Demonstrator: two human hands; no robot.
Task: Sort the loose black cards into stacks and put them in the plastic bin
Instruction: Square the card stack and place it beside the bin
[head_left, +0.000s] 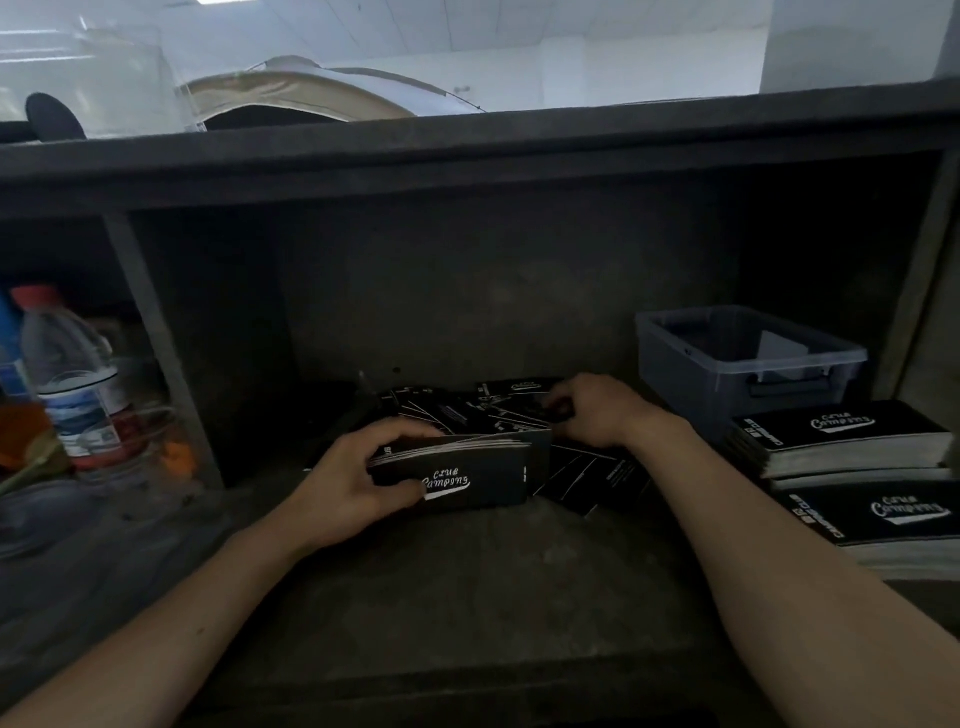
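My left hand (358, 475) grips a stack of black cards (467, 470) with white "Club Camping" lettering, held on edge on the dark shelf. Behind it lies a loose pile of black cards (467, 410), scattered at all angles. My right hand (592, 410) rests on the right side of that pile, fingers curled onto a card there. The translucent plastic bin (748, 364) stands at the right rear of the shelf, apart from both hands. Its inside is dim, with a pale shape showing through.
Two tall stacks of black cards (841, 441) (883, 519) stand at the right, in front of the bin. A plastic water bottle (72, 384) with a red cap sits in the left compartment, past a vertical divider (156, 353). A shelf board overhangs the work area.
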